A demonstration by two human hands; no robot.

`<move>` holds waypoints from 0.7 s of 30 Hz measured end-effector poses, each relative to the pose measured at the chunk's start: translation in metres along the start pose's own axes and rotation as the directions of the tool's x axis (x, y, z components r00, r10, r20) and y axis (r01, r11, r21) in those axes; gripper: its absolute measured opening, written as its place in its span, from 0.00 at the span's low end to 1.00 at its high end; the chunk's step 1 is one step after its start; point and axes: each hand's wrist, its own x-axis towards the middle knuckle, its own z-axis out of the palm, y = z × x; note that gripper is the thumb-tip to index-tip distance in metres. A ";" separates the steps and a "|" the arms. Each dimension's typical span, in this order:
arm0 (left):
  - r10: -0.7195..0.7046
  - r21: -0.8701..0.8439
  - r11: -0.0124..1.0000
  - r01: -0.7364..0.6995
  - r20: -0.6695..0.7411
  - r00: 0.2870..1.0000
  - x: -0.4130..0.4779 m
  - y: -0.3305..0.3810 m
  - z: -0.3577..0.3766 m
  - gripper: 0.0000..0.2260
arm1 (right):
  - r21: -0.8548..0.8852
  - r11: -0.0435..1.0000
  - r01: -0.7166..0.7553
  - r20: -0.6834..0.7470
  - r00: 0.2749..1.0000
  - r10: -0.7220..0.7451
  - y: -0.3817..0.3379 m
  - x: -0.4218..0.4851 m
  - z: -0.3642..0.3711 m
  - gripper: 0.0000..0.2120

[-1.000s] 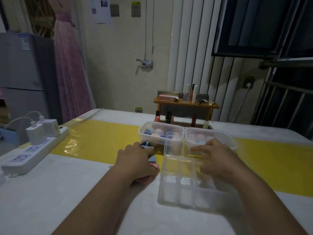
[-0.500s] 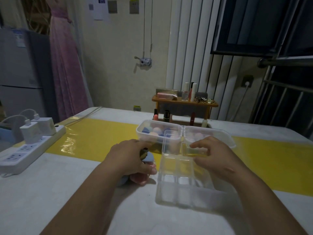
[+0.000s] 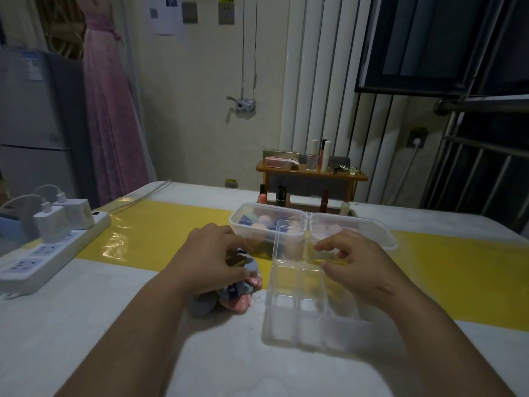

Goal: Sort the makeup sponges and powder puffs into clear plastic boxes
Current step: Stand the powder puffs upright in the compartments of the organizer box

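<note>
A white tabletop [image 3: 86, 325] crossed by a glossy yellow strip [image 3: 160, 233] is seen from above, with two bare forearms reaching in from the near edge.

The left hand [image 3: 211, 259] is curled over a small pile of powder puffs [image 3: 232, 296], striped pink and blue-grey, which lies on the tabletop just left of a clear divided box [image 3: 297, 310]. A blue-grey powder puff [image 3: 247, 263] at the top of the pile is pinched between the thumb and fingers of that hand.

The right hand [image 3: 360, 267] is held over the far right compartment of the divided box, fingers bent and thumb close to them. Whether the box wall is gripped cannot be told through the clear plastic.

Behind the divided box, two clear tubs are set side by side and touching. Pastel makeup sponges [image 3: 264, 222] are held in the left tub [image 3: 243, 224]; pale pink shapes are seen blurred inside the right tub [image 3: 372, 226].

A white power strip [image 3: 43, 253] with chargers plugged in lies at the left edge. A small wooden shelf [image 3: 309, 173] of cosmetics stands at the far side.
</note>
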 end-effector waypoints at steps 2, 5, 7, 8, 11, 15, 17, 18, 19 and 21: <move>0.003 -0.051 0.999 -0.003 -0.005 1.000 0.000 0.000 0.002 0.18 | 0.002 1.000 0.002 0.003 1.000 -0.002 0.000 0.000 0.001 0.14; -0.035 -0.093 0.995 0.035 -0.003 0.999 0.001 0.000 0.005 0.16 | 0.001 1.000 0.012 -0.004 1.000 -0.012 -0.001 -0.001 0.002 0.13; -0.060 -0.101 0.993 0.058 -0.020 0.998 0.002 -0.001 0.006 0.15 | 0.012 1.000 0.023 -0.011 1.000 -0.022 -0.003 -0.001 0.003 0.13; -0.069 -0.107 0.992 0.066 -0.025 0.997 0.003 -0.001 0.007 0.15 | 0.017 0.999 0.027 -0.011 1.000 -0.026 -0.004 -0.001 0.005 0.14; -0.084 -0.138 0.987 0.082 -0.013 0.996 0.004 -0.002 0.007 0.13 | -0.003 0.999 0.042 0.011 0.999 -0.042 -0.008 0.001 0.008 0.13; -0.109 -0.165 0.980 0.110 0.012 0.994 0.004 -0.002 0.005 0.11 | -0.022 0.998 0.065 0.041 0.997 -0.064 -0.009 0.002 0.012 0.11; -0.141 -0.195 0.971 0.136 -0.013 0.990 0.004 -0.002 0.004 0.11 | -0.030 0.996 0.078 0.043 0.996 -0.077 -0.009 0.002 0.015 0.11; -0.148 -0.172 0.975 0.137 -0.050 0.988 0.004 -0.003 0.004 0.11 | -0.037 0.995 0.087 0.039 0.996 -0.086 -0.009 0.002 0.016 0.11; -0.144 -0.134 0.982 0.131 -0.097 0.985 0.005 -0.005 0.005 0.12 | -0.043 0.994 0.098 0.030 0.995 -0.097 -0.010 0.002 0.018 0.11; -0.120 -0.090 0.990 0.104 -0.197 0.973 0.005 -0.005 0.006 0.11 | -0.056 0.991 0.121 0.013 0.993 -0.120 -0.010 0.002 0.022 0.12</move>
